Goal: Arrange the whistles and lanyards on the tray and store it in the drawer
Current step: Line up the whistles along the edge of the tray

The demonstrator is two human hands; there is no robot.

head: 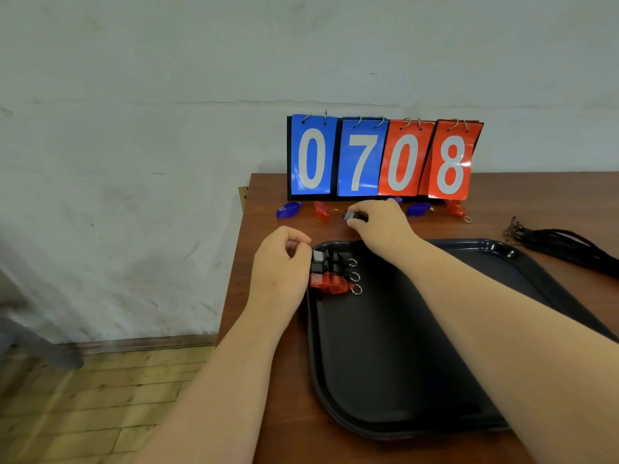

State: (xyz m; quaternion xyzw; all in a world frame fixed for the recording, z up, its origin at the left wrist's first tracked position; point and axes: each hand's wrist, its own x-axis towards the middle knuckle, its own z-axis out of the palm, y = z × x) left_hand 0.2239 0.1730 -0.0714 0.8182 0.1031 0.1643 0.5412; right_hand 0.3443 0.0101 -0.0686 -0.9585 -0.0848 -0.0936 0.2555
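Observation:
A black tray (402,380) lies on the wooden table (268,380). In its far left corner sit two black whistles (330,259) and a red whistle (330,282), side by side with key rings pointing right. My left hand (279,266) hovers at the tray's left rim with curled fingers touching the top black whistle's mouthpiece. My right hand (378,222) reaches past the tray and pinches a black whistle (351,215) on the table. Loose whistles lie along the scoreboard's foot: blue (288,209), red (321,209), blue (418,208), red (455,207).
A flip scoreboard (383,159) reading 0708 stands at the table's back edge against the wall. A bundle of black lanyards (562,246) lies to the right of the tray. The table's left edge drops to a wooden floor (83,396).

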